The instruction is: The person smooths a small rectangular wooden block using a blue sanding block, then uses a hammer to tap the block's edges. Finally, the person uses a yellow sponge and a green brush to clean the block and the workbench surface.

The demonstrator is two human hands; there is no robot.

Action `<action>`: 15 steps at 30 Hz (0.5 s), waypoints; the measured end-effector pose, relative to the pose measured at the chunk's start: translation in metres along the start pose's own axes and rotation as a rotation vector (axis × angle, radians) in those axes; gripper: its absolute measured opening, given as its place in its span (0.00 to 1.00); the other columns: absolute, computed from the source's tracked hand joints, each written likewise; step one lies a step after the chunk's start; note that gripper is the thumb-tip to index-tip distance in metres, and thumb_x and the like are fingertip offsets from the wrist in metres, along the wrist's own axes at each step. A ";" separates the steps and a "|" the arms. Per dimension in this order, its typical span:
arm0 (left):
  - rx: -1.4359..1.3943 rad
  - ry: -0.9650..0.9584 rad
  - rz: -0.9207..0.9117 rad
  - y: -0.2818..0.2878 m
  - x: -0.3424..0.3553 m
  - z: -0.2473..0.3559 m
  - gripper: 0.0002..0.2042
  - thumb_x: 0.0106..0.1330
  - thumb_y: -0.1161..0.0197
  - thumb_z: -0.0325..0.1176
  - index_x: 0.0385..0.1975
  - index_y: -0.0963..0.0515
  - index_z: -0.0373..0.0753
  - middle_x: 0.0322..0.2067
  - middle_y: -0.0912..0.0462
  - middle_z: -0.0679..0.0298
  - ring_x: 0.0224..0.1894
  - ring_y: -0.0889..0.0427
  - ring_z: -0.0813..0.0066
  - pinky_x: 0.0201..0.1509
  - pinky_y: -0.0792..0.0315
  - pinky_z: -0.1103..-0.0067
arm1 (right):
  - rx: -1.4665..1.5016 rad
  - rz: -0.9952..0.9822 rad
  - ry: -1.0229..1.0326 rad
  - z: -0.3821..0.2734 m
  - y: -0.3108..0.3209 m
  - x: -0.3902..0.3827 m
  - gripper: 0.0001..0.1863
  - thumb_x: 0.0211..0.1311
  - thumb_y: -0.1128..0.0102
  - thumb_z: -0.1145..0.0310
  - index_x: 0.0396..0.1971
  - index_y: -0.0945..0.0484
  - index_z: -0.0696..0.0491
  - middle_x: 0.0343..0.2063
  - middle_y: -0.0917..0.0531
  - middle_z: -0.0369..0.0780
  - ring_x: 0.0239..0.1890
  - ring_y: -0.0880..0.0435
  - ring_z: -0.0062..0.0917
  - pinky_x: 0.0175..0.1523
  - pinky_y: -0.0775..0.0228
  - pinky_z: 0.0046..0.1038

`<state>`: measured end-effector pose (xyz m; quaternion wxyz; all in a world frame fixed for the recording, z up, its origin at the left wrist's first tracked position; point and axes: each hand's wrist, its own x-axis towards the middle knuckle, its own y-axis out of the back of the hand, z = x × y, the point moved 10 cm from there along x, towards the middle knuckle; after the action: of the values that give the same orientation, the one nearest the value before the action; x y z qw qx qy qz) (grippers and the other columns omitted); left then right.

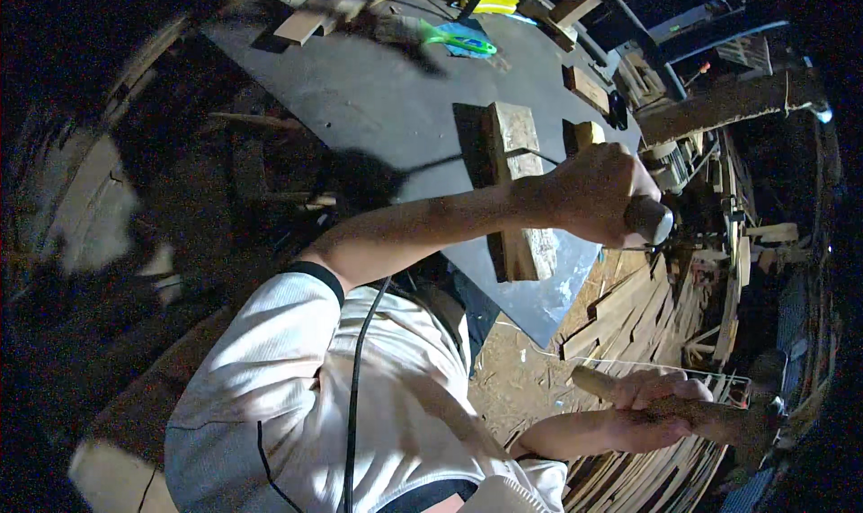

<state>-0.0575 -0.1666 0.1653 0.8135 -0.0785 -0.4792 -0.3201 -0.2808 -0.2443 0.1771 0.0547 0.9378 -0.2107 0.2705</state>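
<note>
My left hand (pixel 602 189) is closed round a short tool handle (pixel 652 218), its rounded end poking out of the fist, above a pale notched wood block (pixel 511 126) lying on the dark board tabletop (pixel 387 90). Part of the block is hidden under my forearm; the tool's far end is hidden too. At the lower right, my right hand (pixel 661 410) grips a hammer by its wooden handle (pixel 595 383); the head, in shadow at the right, is hard to make out. A smaller wood piece (pixel 589 133) lies just beyond my left hand.
At the table's far side are a green-handled brush (pixel 458 41), a yellow object (pixel 490 2), boards (pixel 306 23) and an offcut (pixel 586 89). A machine with a motor (pixel 670 167) stands right of the table. Long planks (pixel 629 306) and wood chips cover the floor at the right.
</note>
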 end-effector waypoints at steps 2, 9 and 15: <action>0.021 0.025 0.004 -0.002 -0.003 0.000 0.09 0.44 0.34 0.38 0.16 0.26 0.41 0.16 0.23 0.57 0.20 0.22 0.53 0.34 0.29 0.65 | -0.614 0.094 0.141 0.008 0.020 -0.017 0.22 0.71 0.46 0.54 0.41 0.27 0.62 0.21 0.24 0.39 0.13 0.31 0.19 0.15 0.40 0.21; 0.032 0.066 -0.055 -0.011 -0.008 -0.010 0.09 0.41 0.33 0.37 0.17 0.27 0.43 0.15 0.25 0.59 0.21 0.22 0.54 0.31 0.29 0.64 | -0.202 0.129 -0.006 0.014 -0.023 -0.010 0.21 0.71 0.45 0.53 0.47 0.30 0.57 0.22 0.26 0.36 0.12 0.34 0.19 0.14 0.39 0.21; 0.130 -0.053 -0.056 -0.013 -0.009 -0.002 0.10 0.41 0.32 0.38 0.17 0.27 0.43 0.14 0.25 0.58 0.20 0.21 0.53 0.27 0.27 0.65 | -0.171 0.038 0.098 0.028 -0.003 -0.025 0.21 0.72 0.48 0.54 0.50 0.34 0.56 0.20 0.26 0.37 0.11 0.33 0.21 0.14 0.38 0.23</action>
<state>-0.0675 -0.1737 0.1541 0.7946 -0.0205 -0.5226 -0.3085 -0.2850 -0.2381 0.1404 0.1399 0.9112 -0.2477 0.2980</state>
